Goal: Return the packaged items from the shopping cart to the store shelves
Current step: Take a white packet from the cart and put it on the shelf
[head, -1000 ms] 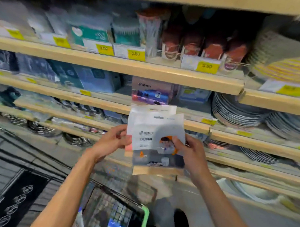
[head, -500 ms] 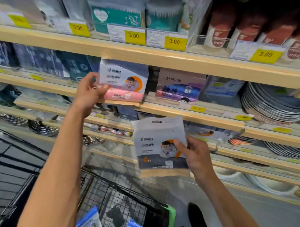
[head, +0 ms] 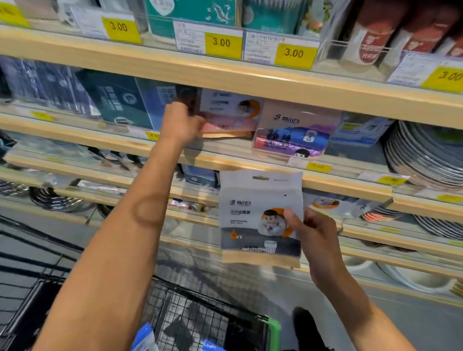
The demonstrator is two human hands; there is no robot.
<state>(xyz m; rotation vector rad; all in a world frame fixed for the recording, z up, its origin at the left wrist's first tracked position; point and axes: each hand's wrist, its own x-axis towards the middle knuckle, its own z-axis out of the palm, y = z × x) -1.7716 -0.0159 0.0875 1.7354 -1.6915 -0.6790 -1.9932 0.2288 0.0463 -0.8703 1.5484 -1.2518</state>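
**Shelving: light wood tiers, stocked**

Top wooden shelf (head: 228, 72): teal boxes (head: 191, 6), red-and-white cylindrical packs (head: 372, 30), yellow 3.00 price tags (head: 221, 42) along the front edge. Second wooden shelf (head: 225, 159): dark blue boxed packs (head: 117, 100), pink-and-white pouch (head: 232, 115) just beside a beige-and-purple pouch (head: 295, 130), stack of grey plates (head: 430, 153) at right. Lower tiers: steel bowls (head: 53, 198) at left, more plates (head: 443, 227) at right.

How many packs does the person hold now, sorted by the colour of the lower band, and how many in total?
Pink-band pack, in the left hand, on the shelf: 1
Grey-band pack, in the right hand, below that shelf: 1
Total: 2
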